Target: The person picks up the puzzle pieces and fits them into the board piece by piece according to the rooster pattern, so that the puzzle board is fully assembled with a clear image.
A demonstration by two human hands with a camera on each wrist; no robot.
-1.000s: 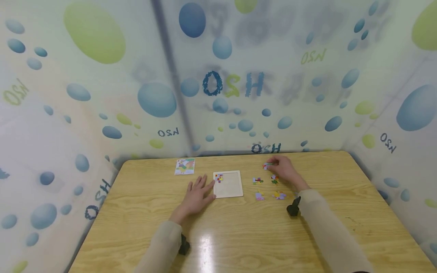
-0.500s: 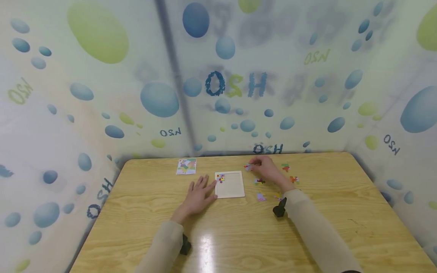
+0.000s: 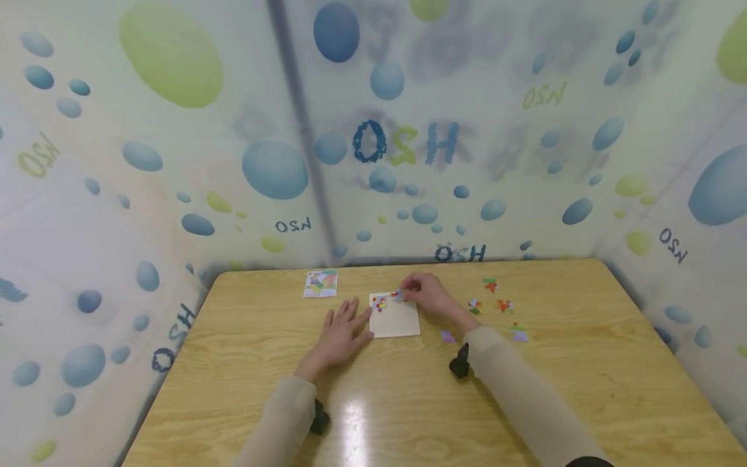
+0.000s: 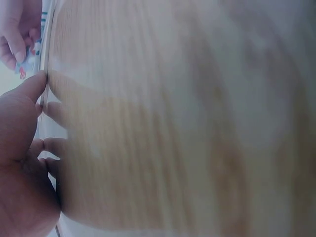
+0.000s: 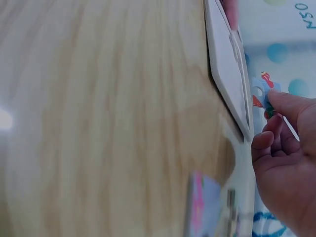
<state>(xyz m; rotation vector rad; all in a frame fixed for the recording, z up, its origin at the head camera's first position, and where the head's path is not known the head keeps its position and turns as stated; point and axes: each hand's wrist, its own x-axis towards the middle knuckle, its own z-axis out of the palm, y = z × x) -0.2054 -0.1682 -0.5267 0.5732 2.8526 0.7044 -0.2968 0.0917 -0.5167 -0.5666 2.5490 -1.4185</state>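
My right hand (image 3: 428, 293) pinches a jigsaw puzzle piece (image 3: 398, 294) between thumb and fingers, over the far edge of a pale square puzzle tray (image 3: 399, 325). In the right wrist view the held piece (image 5: 263, 90) shows light blue with red bits. Another colourful piece (image 3: 380, 304) lies in the tray's far left corner. My left hand (image 3: 340, 337) rests on the table with fingers spread, its index fingertip and thumb at the tray's left edge. The left wrist view shows this hand (image 4: 22, 123) from the side, its fingertips along the tabletop.
Several loose pieces lie right of the tray, among them a green and red one (image 3: 490, 285), an orange one (image 3: 504, 305) and a purple one (image 3: 519, 333). A picture card (image 3: 321, 284) lies at the back left. Behind the wooden table (image 3: 233, 363) hangs a patterned curtain (image 3: 496, 130).
My right hand has carried the puzzle piece leftward from among the loose pieces to above the tray's far edge. The left hand stays beside the tray.
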